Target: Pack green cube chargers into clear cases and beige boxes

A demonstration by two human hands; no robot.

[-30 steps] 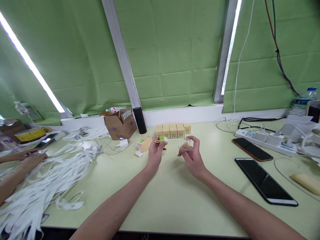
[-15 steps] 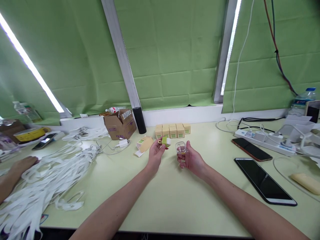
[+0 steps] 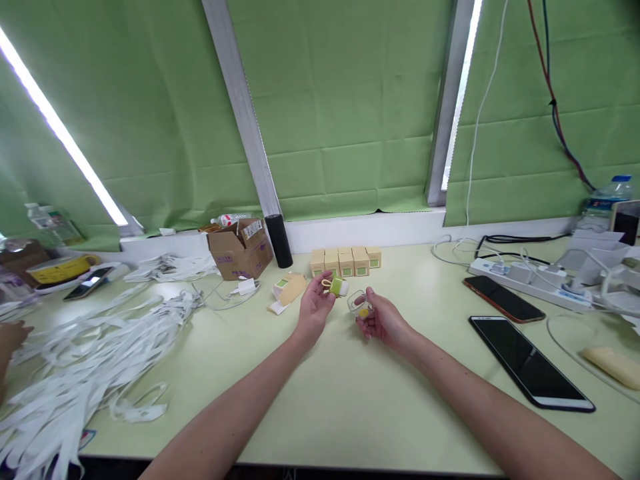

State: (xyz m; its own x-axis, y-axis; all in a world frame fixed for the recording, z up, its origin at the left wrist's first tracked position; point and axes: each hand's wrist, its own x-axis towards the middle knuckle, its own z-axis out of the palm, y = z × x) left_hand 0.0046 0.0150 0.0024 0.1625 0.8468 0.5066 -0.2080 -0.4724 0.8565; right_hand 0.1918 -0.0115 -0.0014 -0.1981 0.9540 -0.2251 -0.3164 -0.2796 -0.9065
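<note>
Over the middle of the table my left hand (image 3: 313,308) is closed on a small green-and-white item with a cream loop (image 3: 336,287), pinched at the fingertips. I cannot make out exactly what that item is. To its right, my right hand (image 3: 380,315) grips a small clear plastic case (image 3: 358,303). A yellow round spot (image 3: 364,313) shows at the case's lower side. A narrow gap separates the two held things. Just beyond them stand several small tan boxes (image 3: 346,262) with green windows. Left of my left hand lies an opened tan carton piece (image 3: 291,289).
White straps (image 3: 115,347) spread across the left, where another person's hand (image 3: 13,337) shows. Behind are a cardboard box (image 3: 240,250) and a black cylinder (image 3: 279,241). At right lie a large phone (image 3: 530,360), a smaller phone (image 3: 503,299) and a power strip (image 3: 530,283) with cables.
My left fingers have opened out slightly around the green item, which moved a little right. The clear case has tilted in my right hand. The other person's hand has drawn back left.
</note>
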